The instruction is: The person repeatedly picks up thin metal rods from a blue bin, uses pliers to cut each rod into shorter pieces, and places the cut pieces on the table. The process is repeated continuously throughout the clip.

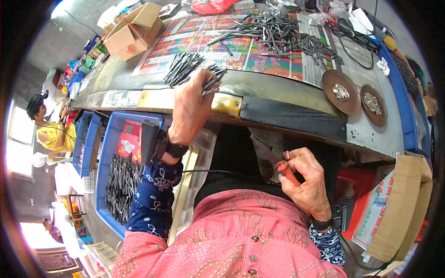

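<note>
My left hand (191, 104) is closed round several thin black sticks (212, 82) at the near edge of the table. Right beside it, a loose bundle of the same black sticks (183, 67) lies on the tabletop. Below the table edge, over my lap, my right hand (308, 178) grips a tool with an orange-red handle (289, 174). The tool's working end points up and left and is too unclear to name. A big heap of black sticks (273, 30) spreads over a printed colourful sheet (194, 34) farther back.
Two brown dishes (330, 95) (376, 118) with small silvery pieces stand at the right. On my left is a blue bin (104, 185) of black sticks. A cardboard box (139, 34) stands far left, cables (345, 32) far right. Another person (53, 125) sits at left.
</note>
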`<action>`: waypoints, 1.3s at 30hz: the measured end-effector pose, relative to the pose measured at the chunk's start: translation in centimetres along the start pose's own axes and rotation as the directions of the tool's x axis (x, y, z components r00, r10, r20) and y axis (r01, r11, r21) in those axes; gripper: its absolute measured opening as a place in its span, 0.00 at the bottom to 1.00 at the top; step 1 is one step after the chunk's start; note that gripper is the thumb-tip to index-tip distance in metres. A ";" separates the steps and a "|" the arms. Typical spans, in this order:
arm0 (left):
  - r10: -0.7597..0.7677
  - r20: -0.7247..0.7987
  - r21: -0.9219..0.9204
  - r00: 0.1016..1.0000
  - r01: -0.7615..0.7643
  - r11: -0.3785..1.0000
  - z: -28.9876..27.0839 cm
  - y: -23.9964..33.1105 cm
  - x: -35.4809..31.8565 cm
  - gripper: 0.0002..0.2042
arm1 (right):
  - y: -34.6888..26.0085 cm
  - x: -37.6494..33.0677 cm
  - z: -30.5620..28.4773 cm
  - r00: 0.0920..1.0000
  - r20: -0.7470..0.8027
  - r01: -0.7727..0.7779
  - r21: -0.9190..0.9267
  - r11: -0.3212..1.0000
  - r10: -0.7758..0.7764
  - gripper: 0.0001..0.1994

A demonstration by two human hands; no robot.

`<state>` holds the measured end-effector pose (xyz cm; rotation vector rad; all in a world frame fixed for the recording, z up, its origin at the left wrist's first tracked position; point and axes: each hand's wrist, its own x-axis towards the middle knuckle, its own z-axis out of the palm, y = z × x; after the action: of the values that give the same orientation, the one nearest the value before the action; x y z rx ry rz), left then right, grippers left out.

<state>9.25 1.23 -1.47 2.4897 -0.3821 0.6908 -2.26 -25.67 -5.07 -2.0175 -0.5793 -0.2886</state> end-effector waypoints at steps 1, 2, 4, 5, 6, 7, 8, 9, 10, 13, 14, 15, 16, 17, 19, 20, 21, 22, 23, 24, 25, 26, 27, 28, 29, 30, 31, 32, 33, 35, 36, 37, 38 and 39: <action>0.011 -0.007 -0.150 1.000 -0.012 0.989 -0.4 0.9 -0.6 0.05 | -0.2 0.1 -0.2 1.000 -0.018 0.023 -0.051 0.998 -0.024 0.11; -0.047 0.075 -0.282 0.996 0.067 0.957 -1.1 1.8 -1.4 0.05 | -0.5 0.1 -0.2 0.998 -0.047 0.037 -0.100 0.994 -0.041 0.11; -0.181 0.241 -0.525 0.953 0.285 0.802 -2.0 3.6 -3.0 0.07 | -0.9 0.3 -0.2 0.990 -0.091 0.087 -0.205 0.975 -0.107 0.11; -0.231 0.315 -0.644 0.920 0.386 0.660 -2.2 4.5 -3.7 0.07 | -1.1 0.3 -0.3 0.987 -0.103 0.096 -0.263 0.960 -0.127 0.12; -0.224 0.341 -0.685 0.913 0.404 0.607 -2.5 5.1 -4.4 0.08 | -1.3 0.4 -0.2 0.977 -0.125 0.132 -0.285 0.949 -0.174 0.12; -0.252 0.390 -0.705 0.886 0.463 0.537 -2.5 5.6 -4.9 0.09 | -1.5 0.4 -0.3 0.973 -0.124 0.147 -0.314 0.938 -0.194 0.12; -0.245 0.418 -0.742 0.875 0.484 0.464 -2.7 6.0 -5.4 0.08 | -1.6 0.4 -0.4 0.970 -0.121 0.161 -0.341 0.926 -0.213 0.12; -0.249 0.455 -0.765 0.855 0.518 0.383 -2.8 6.2 -6.0 0.08 | -1.9 0.3 -0.5 0.969 -0.115 0.164 -0.366 0.916 -0.220 0.12; -0.234 0.469 -0.784 0.851 0.524 0.334 -2.8 6.5 -6.4 0.08 | -2.0 0.2 -0.5 0.964 -0.112 0.179 -0.397 0.900 -0.242 0.13; -0.184 0.572 -0.796 0.800 0.595 0.113 -3.3 6.5 -7.3 0.08 | -2.5 0.0 -0.7 0.959 -0.081 0.202 -0.473 0.858 -0.270 0.13; -0.164 0.585 -0.796 0.794 0.601 0.068 -3.4 6.4 -7.5 0.07 | -2.6 -0.1 -0.7 0.958 -0.065 0.213 -0.484 0.848 -0.278 0.13; -0.164 0.603 -0.788 0.781 0.615 0.026 -3.5 6.4 -7.7 0.07 | -2.8 -0.1 -0.8 0.959 -0.051 0.219 -0.496 0.840 -0.280 0.13; -0.157 0.618 -0.781 0.770 0.624 -0.017 -3.6 6.3 -7.8 0.07 | -3.0 -0.2 -0.8 0.958 -0.042 0.225 -0.508 0.832 -0.285 0.13; -0.146 0.633 -0.773 0.760 0.632 -0.060 -3.6 6.2 -7.9 0.07 | -3.1 -0.3 -0.9 0.957 -0.039 0.229 -0.509 0.829 -0.289 0.13; -0.101 0.662 -0.748 0.743 0.645 -0.155 -3.9 6.0 -8.0 0.05 | -3.3 -0.3 -0.9 0.953 -0.045 0.235 -0.513 0.825 -0.300 0.14; -0.091 0.670 -0.738 0.737 0.648 -0.187 -3.9 6.0 -8.1 0.05 | -3.5 -0.3 -0.9 0.951 -0.044 0.241 -0.519 0.820 -0.307 0.14; -0.080 0.672 -0.734 0.736 0.647 -0.208 -3.9 6.0 -8.1 0.05 | -3.6 -0.3 -0.9 0.951 -0.040 0.242 -0.526 0.815 -0.307 0.14; -0.076 0.682 -0.724 0.728 0.657 -0.210 -4.0 6.0 -8.2 0.05 | -3.6 -0.4 -0.9 0.949 -0.043 0.243 -0.533 0.811 -0.312 0.13; -0.072 0.686 -0.721 0.724 0.663 -0.203 -4.0 6.0 -8.2 0.05 | -3.6 -0.4 -0.9 0.945 -0.038 0.253 -0.544 0.800 -0.324 0.13; -0.069 0.691 -0.717 0.720 0.669 -0.196 -4.0 6.0 -8.3 0.05 | -3.6 -0.4 -0.9 0.939 -0.040 0.262 -0.554 0.790 -0.340 0.13; -0.070 0.695 -0.713 0.716 0.674 -0.194 -4.0 6.0 -8.3 0.05 | -3.6 -0.4 -0.9 0.942 -0.029 0.261 -0.568 0.781 -0.335 0.13; -0.071 0.699 -0.709 0.711 0.678 -0.192 -4.0 6.0 -8.3 0.05 | -3.5 -0.5 -0.9 0.935 -0.027 0.278 -0.560 0.780 -0.353 0.13; -0.071 0.703 -0.706 0.707 0.682 -0.190 -4.0 6.1 -8.4 0.05 | -3.3 -0.6 -0.9 0.937 -0.013 0.284 -0.556 0.781 -0.350 0.13; -0.051 0.696 -0.713 0.717 0.679 -0.174 -4.0 6.1 -8.4 0.05 | -3.1 -0.7 -0.9 0.938 0.001 0.290 -0.552 0.782 -0.347 0.13; -0.032 0.688 -0.720 0.725 0.676 -0.159 -4.0 6.1 -8.5 0.05 | -2.9 -0.7 -0.9 0.944 0.012 0.286 -0.528 0.799 -0.330 0.12; -0.016 0.672 -0.735 0.740 0.665 -0.130 -4.1 6.1 -8.6 0.06 | -2.7 -0.8 -0.8 0.949 0.023 0.282 -0.503 0.817 -0.313 0.11; -0.035 0.653 -0.757 0.756 0.651 -0.048 -4.0 6.1 -8.6 0.06 | -2.5 -0.9 -0.7 0.953 0.015 0.274 -0.470 0.839 -0.303 0.11; -0.055 0.623 -0.779 0.780 0.625 0.047 -4.1 6.1 -8.8 0.06 | -2.2 -0.9 -0.5 0.964 0.022 0.252 -0.397 0.883 -0.266 0.10; -0.071 0.590 -0.792 0.804 0.594 0.143 -4.0 6.1 -8.8 0.07 | -2.0 -1.0 -0.4 0.973 0.048 0.231 -0.279 0.932 -0.226 0.10; -0.036 0.437 -0.769 0.899 0.394 0.503 -4.1 6.0 -8.9 0.07 | -1.7 -1.1 -0.2 0.984 0.114 0.140 -0.041 0.989 -0.135 0.09; 0.058 0.319 -0.718 0.946 0.202 0.666 -4.1 5.9 -8.8 0.08 | -1.6 -1.2 -0.4 0.983 0.157 0.075 0.109 0.991 -0.092 0.09; 0.167 0.214 -0.614 0.963 -0.001 0.789 -4.0 5.9 -8.8 0.08 | -1.3 -1.2 -0.7 0.966 0.256 -0.019 0.225 0.974 -0.041 0.09; 0.254 0.147 -0.612 0.956 -0.114 0.783 -4.0 5.8 -8.6 0.09 | -1.0 -1.2 -1.1 0.934 0.357 -0.120 0.326 0.938 -0.004 0.09; 0.294 0.138 -0.586 0.946 -0.161 0.794 -4.0 5.8 -8.5 0.10 | -0.7 -1.2 -1.3 0.894 0.447 -0.237 0.413 0.879 0.031 0.09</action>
<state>-1.63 -0.25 -0.78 1.9553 -0.8541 0.3112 -3.59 -26.82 -4.39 -1.6415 -0.6942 0.3702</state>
